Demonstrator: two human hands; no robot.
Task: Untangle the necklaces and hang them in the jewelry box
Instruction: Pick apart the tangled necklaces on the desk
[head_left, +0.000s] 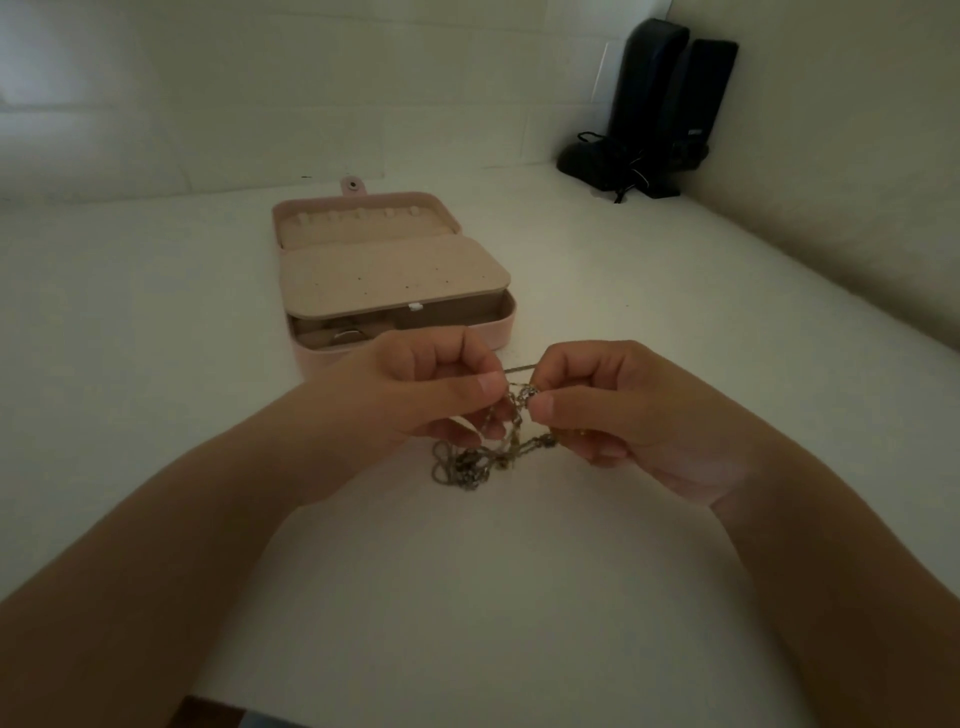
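Tangled necklaces (493, 441), thin dull-metal chains, pinched between left hand (431, 387) and right hand (618, 410); the knot stretches left–right, loops apparently trailing onto the table (156, 312). Open pink jewelry box (395, 270) lies toward the table's far edge.

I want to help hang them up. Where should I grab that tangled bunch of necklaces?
Probably take the loose loops of the necklaces lying on the table, coming from the near side. Both the left hand and right hand already pinch the knot above, and the jewelry box blocks the far side.
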